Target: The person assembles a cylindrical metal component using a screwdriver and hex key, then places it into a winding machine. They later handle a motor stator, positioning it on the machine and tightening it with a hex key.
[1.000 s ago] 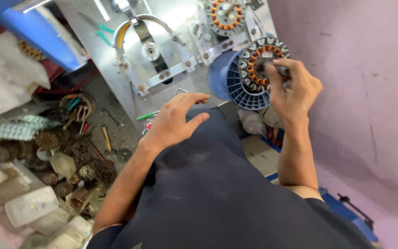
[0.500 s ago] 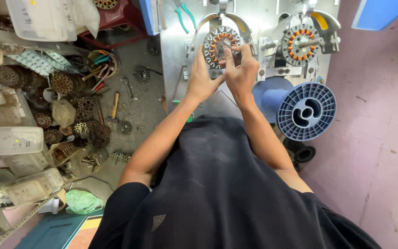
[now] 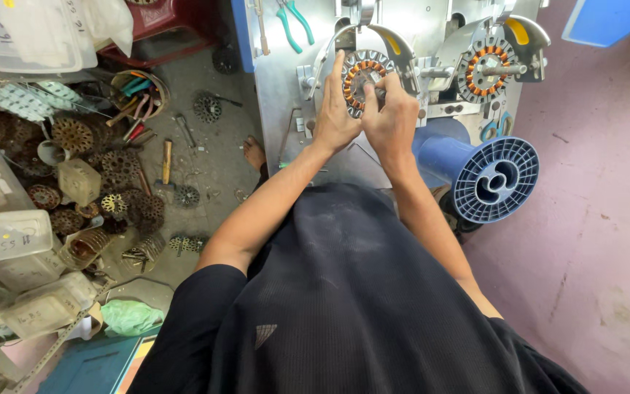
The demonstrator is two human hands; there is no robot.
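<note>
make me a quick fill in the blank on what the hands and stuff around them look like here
1. Both the left hand and the right hand touch the round stator on the ____ mount.
2. The empty spool beside the right forearm is ____ in colour.
3. The pliers hanging above the left hand have ____ handles.
4. A second stator sits to the ____ of the hands.

Missing words: left; blue; green; right

A: Bright, even daylight; glare washes the grey metal machine panel [image 3: 286, 95] near the top.
B: Shadows stay soft. Wide-angle bending warps the edges; the centre is sharp.
</note>
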